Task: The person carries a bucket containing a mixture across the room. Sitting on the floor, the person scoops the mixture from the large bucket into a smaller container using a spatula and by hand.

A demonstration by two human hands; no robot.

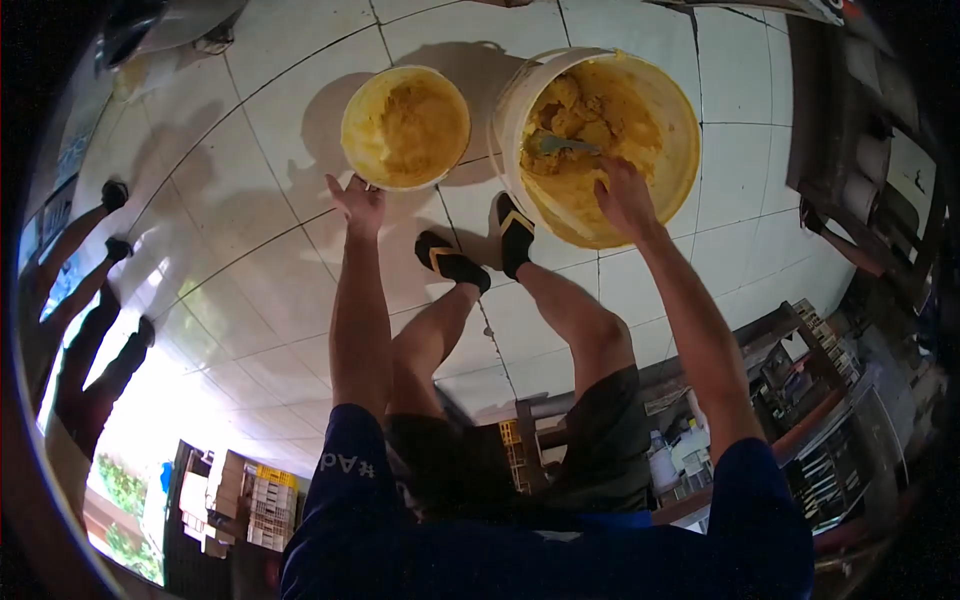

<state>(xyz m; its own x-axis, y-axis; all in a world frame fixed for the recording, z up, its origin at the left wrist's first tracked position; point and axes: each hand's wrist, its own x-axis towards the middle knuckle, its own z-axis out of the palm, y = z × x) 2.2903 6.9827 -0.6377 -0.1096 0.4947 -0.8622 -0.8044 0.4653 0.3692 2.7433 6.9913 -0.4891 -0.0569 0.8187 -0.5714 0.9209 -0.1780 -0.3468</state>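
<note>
My right hand [627, 198] reaches over the near rim of a large white bucket [682, 185], its fingers closed on the end of a grey spatula-like tool [566, 145]. The tool's blade lies against a lumpy yellow-brown paste [590, 118] inside. To the left stands a smaller pale bucket [352, 150], its inside coated with the same yellow paste. My left hand [360, 205] is at that bucket's near-left rim, fingers spread; whether they touch the rim is hard to tell.
Both buckets stand on a white tiled floor [270, 200], close to my feet [455, 262]. Legs of other people [85, 290] show at the left. Stacked crates [272, 505] are at the lower left, and a cluttered rack [790, 400] at the right.
</note>
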